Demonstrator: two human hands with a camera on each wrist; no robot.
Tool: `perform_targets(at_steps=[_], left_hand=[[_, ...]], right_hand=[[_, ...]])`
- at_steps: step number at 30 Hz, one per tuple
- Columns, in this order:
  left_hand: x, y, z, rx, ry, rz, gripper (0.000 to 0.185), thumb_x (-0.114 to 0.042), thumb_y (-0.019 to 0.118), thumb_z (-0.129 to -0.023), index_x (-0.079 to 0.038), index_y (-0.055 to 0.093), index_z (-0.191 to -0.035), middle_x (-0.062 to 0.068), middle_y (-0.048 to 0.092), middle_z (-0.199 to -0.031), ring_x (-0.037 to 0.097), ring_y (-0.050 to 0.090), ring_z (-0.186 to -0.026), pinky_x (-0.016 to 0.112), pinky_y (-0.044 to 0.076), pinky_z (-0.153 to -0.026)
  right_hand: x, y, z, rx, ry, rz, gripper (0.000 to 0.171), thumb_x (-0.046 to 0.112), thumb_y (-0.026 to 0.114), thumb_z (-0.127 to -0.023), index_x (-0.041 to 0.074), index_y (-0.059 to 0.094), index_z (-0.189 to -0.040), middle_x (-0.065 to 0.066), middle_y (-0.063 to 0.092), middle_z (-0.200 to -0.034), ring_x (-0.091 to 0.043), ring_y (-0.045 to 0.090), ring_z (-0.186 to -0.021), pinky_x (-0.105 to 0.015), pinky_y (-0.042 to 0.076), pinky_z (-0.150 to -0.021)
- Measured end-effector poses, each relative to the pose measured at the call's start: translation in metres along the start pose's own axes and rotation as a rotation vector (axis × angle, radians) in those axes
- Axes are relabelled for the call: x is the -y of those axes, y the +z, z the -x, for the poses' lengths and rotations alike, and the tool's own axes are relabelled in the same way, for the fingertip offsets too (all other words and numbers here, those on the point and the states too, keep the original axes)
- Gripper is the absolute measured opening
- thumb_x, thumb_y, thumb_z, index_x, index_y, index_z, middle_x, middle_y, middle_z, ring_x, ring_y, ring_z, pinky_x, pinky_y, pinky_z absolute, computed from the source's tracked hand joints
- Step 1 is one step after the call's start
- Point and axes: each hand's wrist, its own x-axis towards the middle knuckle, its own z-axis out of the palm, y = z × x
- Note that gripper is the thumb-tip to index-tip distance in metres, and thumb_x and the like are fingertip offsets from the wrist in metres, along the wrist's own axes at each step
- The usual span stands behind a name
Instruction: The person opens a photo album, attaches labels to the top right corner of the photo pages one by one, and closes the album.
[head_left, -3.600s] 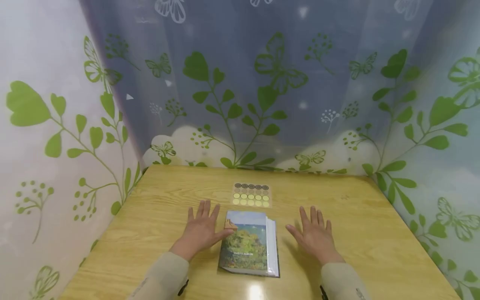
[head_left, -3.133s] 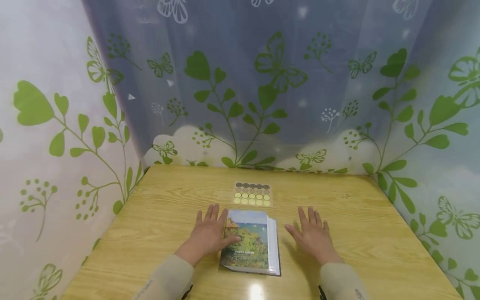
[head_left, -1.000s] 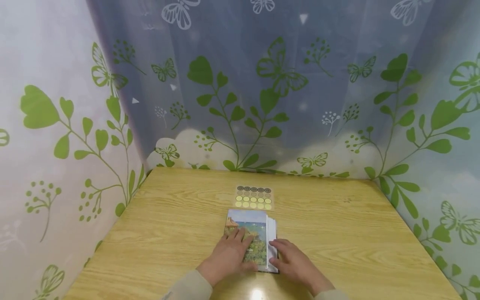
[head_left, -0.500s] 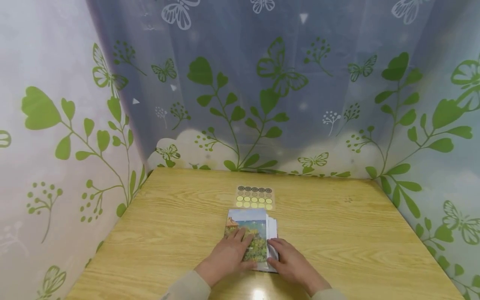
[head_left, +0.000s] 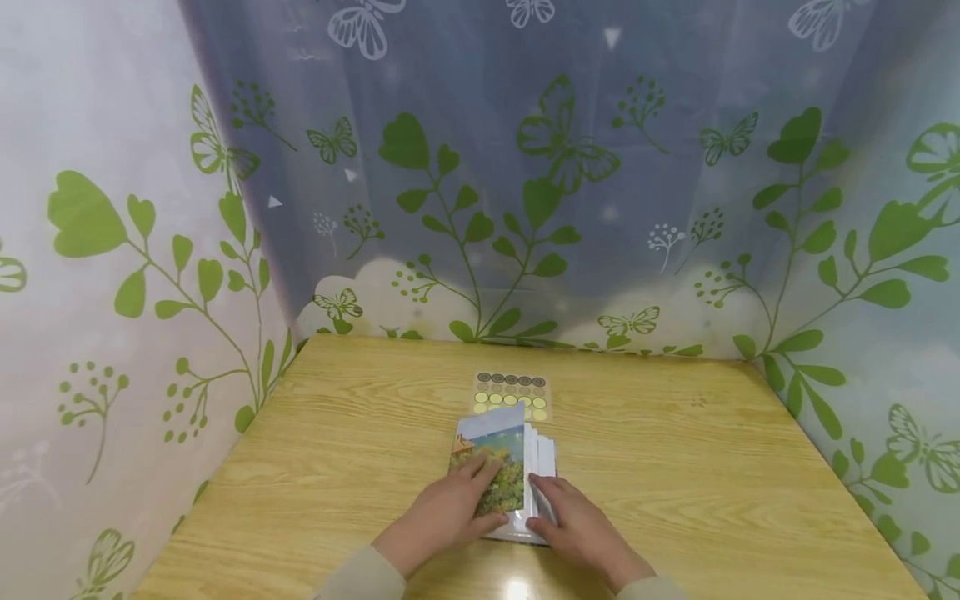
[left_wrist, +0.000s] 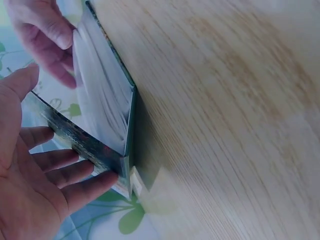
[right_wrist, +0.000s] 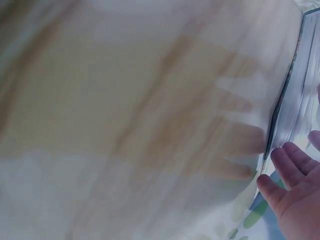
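Hands (head_left: pixel 510 521) on photo album (head_left: pixel 501 479), sticker sheet (head_left: pixel 512 395) just beyond, wooden table (head_left: pixel 675 467)

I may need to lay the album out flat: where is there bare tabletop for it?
Bare wood lies on the table left of the left hand, and to the right of the right hand out to the curtain. The middle is crowded: photo album, with the sticker sheet just behind it.
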Motion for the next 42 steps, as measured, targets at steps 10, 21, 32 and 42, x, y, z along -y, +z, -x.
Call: perform_targets(at_steps=[10, 21, 32, 42], left_hand=[[0.009, -0.011, 0.013, -0.152, 0.029, 0.128, 0.067, -0.043, 0.061, -0.096, -0.007, 0.042, -0.149, 0.017, 0.051, -0.144, 0.035, 0.053, -0.126, 0.050, 0.044, -0.103], [0.016, -0.023, 0.027, -0.293, 0.019, 0.286, 0.056, -0.031, 0.060, -0.099, -0.003, 0.046, -0.145, 0.018, 0.059, -0.132, 0.033, 0.065, -0.107, 0.045, 0.055, -0.088], [0.031, -0.038, 0.043, -0.390, -0.135, 0.617, 0.050, -0.005, 0.062, -0.093, 0.006, 0.049, -0.140, 0.020, 0.062, -0.127, 0.026, 0.067, -0.099, 0.022, 0.056, -0.077], [0.056, -0.046, 0.060, -0.408, -0.430, 0.849, 0.055, 0.004, 0.063, -0.087, 0.006, 0.049, -0.140, 0.019, 0.064, -0.118, 0.021, 0.067, -0.092, 0.026, 0.058, -0.071]], right_hand=[[0.003, 0.003, -0.002, -0.035, 0.017, -0.006, 0.059, 0.021, 0.072, -0.090, -0.001, 0.051, -0.140, -0.024, 0.053, -0.137, -0.043, 0.050, -0.126, -0.057, 0.038, -0.106], [0.005, 0.008, -0.005, -0.053, 0.023, -0.035, 0.057, 0.017, 0.071, -0.090, -0.008, 0.051, -0.137, -0.029, 0.048, -0.139, -0.046, 0.046, -0.129, -0.057, 0.035, -0.109], [0.004, 0.007, -0.009, -0.023, 0.018, -0.028, 0.059, 0.019, 0.073, -0.089, -0.006, 0.052, -0.137, -0.027, 0.051, -0.136, -0.045, 0.048, -0.127, -0.057, 0.037, -0.107], [0.007, 0.005, -0.008, -0.005, 0.017, -0.010, 0.058, 0.019, 0.073, -0.088, -0.007, 0.053, -0.136, -0.028, 0.052, -0.133, -0.045, 0.050, -0.124, -0.057, 0.038, -0.105]])
